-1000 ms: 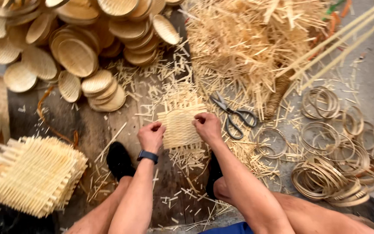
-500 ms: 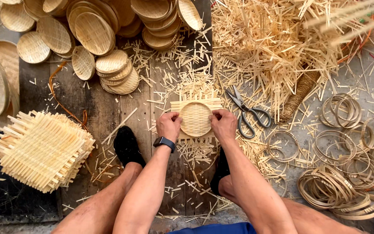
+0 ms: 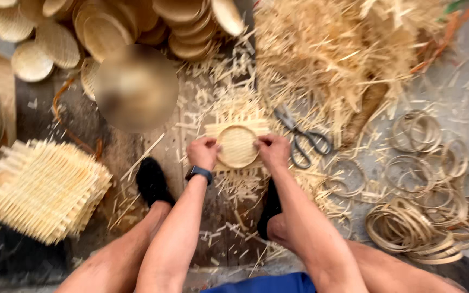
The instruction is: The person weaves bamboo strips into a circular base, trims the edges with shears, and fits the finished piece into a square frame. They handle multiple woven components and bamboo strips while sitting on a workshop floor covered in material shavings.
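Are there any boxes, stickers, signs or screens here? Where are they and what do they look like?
Smartwatch: on the left wrist, a small dark band; its screen faces away, so nothing shows.
No boxes, stickers or signs: only woven bamboo, rings and scissors.

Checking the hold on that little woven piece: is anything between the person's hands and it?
Nothing visible. The left hand and right hand both touch the woven mat with its round hoop at its edges. The scissors lie apart, to the right.
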